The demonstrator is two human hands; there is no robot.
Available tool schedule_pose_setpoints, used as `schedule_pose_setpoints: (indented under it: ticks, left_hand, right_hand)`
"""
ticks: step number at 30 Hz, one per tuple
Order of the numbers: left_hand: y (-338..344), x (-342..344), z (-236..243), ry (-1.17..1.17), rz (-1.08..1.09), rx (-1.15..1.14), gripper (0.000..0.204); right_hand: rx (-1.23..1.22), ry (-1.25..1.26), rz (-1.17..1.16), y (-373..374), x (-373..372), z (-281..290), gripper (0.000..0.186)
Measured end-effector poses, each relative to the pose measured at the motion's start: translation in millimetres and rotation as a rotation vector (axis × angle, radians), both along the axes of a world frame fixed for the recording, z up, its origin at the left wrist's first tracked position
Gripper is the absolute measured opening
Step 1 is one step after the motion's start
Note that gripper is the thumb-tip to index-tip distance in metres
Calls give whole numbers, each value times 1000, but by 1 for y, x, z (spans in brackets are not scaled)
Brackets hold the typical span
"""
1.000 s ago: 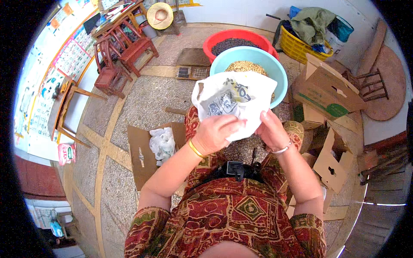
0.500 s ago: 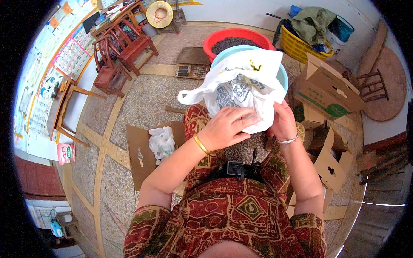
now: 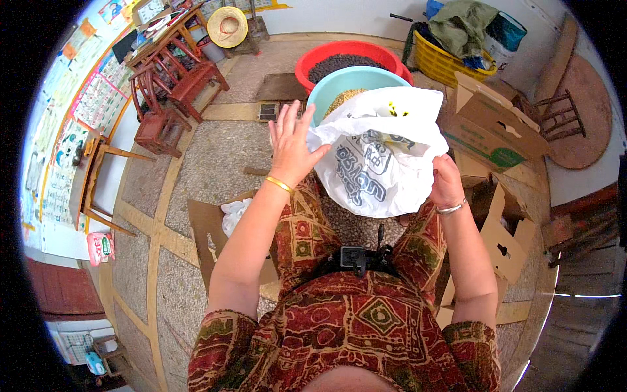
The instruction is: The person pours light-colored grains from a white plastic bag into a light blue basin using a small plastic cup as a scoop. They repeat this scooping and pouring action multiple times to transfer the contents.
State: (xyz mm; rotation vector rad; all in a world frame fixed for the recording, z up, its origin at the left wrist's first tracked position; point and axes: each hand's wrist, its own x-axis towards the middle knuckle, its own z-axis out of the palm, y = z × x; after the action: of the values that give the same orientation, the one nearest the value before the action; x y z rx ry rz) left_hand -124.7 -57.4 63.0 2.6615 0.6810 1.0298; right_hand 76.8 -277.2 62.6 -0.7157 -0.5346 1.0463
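Observation:
A white plastic bag (image 3: 369, 170) with grey and yellow print hangs before me, its mouth opened toward the far side. My right hand (image 3: 446, 183) is closed on the bag's right edge. At the bag's left side my left hand (image 3: 292, 144) is raised with fingers spread; whether its thumb touches the plastic is hard to tell. Just beyond, a light blue basin (image 3: 317, 98) holds yellowish grains (image 3: 344, 99), partly covered by the bag. Behind it stands a red basin (image 3: 302, 70) filled with small dark pieces (image 3: 343, 64).
An open cardboard box (image 3: 208, 238) with white plastic bags (image 3: 234, 214) lies by my left leg. More cardboard boxes (image 3: 499, 127) stand at the right. Red wooden chairs (image 3: 160, 130) are at the far left, a yellow basket (image 3: 444, 70) at the far right.
My left hand has moved left off the bag's front and its fingers have spread. The bag has swung lower and spread wider, uncovering grains in the blue basin. My right hand keeps its grip.

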Motion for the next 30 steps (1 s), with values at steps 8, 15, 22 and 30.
schedule_pose_setpoints:
  ticks: [8, 15, 22, 30]
  left_hand:
    - [32, 6, -34, -381, -107, -824, 14]
    - [9, 18, 0, -637, -194, -1242, 19]
    - [22, 20, -5, -698, -352, -1415, 32]
    - [18, 31, 5, -870, -507, -1650, 37]
  right_hand:
    - [-384, -502, -351, 4, 20, -13, 28]
    - [-764, -1222, -647, 13, 51, -36, 26]
    - [-342, -529, -89, 23, 30, -12, 62]
    - [-370, -461, 257, 29, 17, -5, 54]
